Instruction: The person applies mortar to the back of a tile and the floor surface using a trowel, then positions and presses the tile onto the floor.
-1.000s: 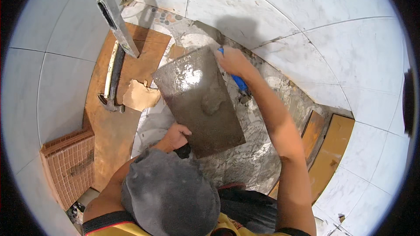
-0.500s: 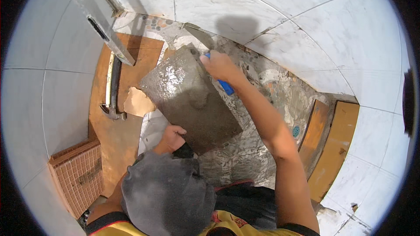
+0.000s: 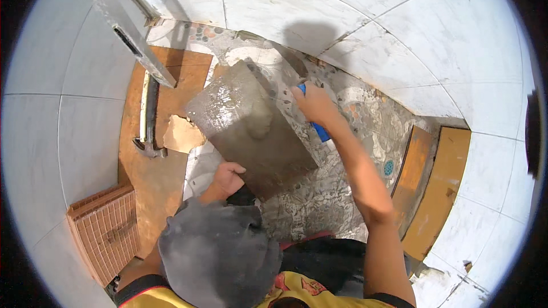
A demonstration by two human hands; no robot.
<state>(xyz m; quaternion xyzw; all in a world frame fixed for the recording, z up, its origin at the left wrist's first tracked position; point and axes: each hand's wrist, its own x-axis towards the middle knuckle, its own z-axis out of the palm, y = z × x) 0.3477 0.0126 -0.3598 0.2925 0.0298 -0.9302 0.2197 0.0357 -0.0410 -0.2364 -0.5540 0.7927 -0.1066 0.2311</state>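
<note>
A rectangular tile, its upper face spread with wet grey cement, is tilted over the floor in the middle. My left hand grips its near left edge, the thumb on top and the other fingers hidden underneath. To the right of the tile, my right hand is wrapped round the blue handle of a trowel. The trowel's grey blade points away toward the wall, apart from the tile. Smeared cement covers the patterned floor around and below the tile.
On a brown board at left lie a claw hammer and a broken tile piece. A spirit level leans above. Ribbed brown tiles stand lower left. Brown strips and a round drain are at right.
My right hand and the trowel have moved right, away from the tile's far edge. My left hand keeps its hold on the tile, which has barely shifted.
</note>
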